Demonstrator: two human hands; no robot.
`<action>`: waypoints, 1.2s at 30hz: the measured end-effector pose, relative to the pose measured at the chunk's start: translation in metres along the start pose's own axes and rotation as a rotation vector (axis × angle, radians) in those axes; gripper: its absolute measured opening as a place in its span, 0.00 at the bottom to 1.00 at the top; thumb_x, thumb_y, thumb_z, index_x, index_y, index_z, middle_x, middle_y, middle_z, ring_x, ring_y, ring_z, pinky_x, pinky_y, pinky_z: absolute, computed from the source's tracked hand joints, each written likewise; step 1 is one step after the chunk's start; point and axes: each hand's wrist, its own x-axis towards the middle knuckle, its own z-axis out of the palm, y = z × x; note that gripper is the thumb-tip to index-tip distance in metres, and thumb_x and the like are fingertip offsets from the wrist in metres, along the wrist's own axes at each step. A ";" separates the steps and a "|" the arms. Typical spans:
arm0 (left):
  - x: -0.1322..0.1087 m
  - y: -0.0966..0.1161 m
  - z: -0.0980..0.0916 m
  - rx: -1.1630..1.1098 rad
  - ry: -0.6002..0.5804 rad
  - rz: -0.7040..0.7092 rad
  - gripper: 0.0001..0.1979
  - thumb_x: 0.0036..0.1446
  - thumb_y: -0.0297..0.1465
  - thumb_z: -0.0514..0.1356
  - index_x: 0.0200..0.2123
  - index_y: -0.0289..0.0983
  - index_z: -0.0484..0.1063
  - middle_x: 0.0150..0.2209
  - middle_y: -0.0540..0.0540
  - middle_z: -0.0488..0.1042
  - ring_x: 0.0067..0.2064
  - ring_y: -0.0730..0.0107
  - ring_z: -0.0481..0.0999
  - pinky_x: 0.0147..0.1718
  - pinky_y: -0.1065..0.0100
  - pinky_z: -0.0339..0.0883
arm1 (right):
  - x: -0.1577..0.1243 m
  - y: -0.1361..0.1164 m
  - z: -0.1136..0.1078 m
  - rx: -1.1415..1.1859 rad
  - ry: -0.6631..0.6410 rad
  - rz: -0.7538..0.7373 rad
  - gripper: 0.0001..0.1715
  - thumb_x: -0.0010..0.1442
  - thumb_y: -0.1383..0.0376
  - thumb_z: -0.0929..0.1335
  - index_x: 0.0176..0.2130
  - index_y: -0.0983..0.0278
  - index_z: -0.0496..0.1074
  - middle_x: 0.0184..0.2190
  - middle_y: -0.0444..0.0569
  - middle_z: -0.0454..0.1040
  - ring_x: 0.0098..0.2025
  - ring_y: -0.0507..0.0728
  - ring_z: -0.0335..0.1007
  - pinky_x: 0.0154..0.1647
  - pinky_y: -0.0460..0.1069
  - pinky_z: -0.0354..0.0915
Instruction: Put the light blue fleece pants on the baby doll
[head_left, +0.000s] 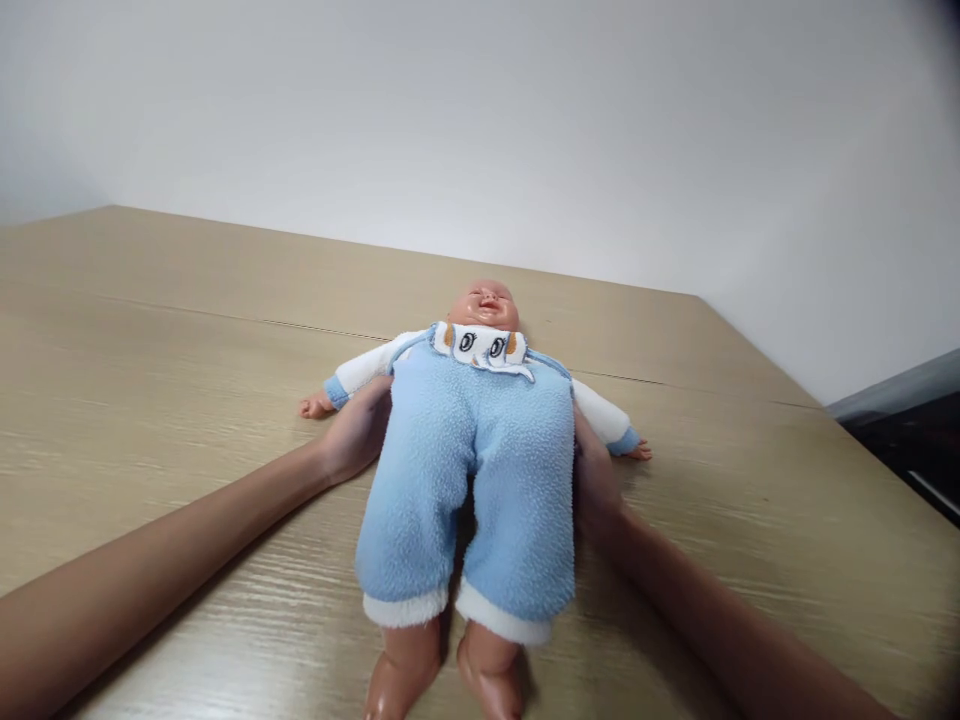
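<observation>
Touched doll (471, 420) on table (187, 420) from both sides with left hand (361, 430) and right hand (597, 480) (couldn't tell whether gripping).

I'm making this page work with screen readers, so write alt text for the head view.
A baby doll in fluffy blue overalls lies face up on a tan table. A person's left hand and right hand are at its sides, fingers hidden. Behind is a pale wall.

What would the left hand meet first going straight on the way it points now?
The blue fleece overalls on the baby doll. The left hand appears to touch their side; its fingertips are hidden, so whether they would press in or pass underneath is unclear.
</observation>
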 end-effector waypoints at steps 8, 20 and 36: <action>0.007 0.009 -0.002 -0.117 0.024 0.143 0.08 0.56 0.38 0.63 0.35 0.40 0.72 0.34 0.47 0.74 0.44 0.54 0.77 0.48 0.56 0.75 | 0.002 -0.012 -0.008 -0.022 -0.013 -0.071 0.05 0.63 0.57 0.67 0.38 0.54 0.68 0.36 0.44 0.75 0.45 0.64 0.75 0.53 0.58 0.73; 0.020 0.000 -0.014 0.111 0.084 0.268 0.19 0.65 0.48 0.69 0.38 0.40 0.71 0.36 0.51 0.69 0.39 0.66 0.65 0.40 0.68 0.62 | 0.046 -0.048 -0.020 -0.106 -0.243 0.067 0.12 0.53 0.53 0.70 0.37 0.56 0.73 0.38 0.47 0.80 0.46 0.66 0.77 0.48 0.58 0.73; 0.007 0.000 -0.025 0.775 0.190 0.809 0.06 0.77 0.38 0.58 0.49 0.43 0.70 0.50 0.44 0.73 0.49 0.61 0.73 0.52 0.60 0.66 | 0.117 -0.112 0.122 -1.022 -0.759 -0.450 0.05 0.68 0.62 0.73 0.45 0.59 0.80 0.48 0.52 0.83 0.55 0.67 0.78 0.62 0.63 0.69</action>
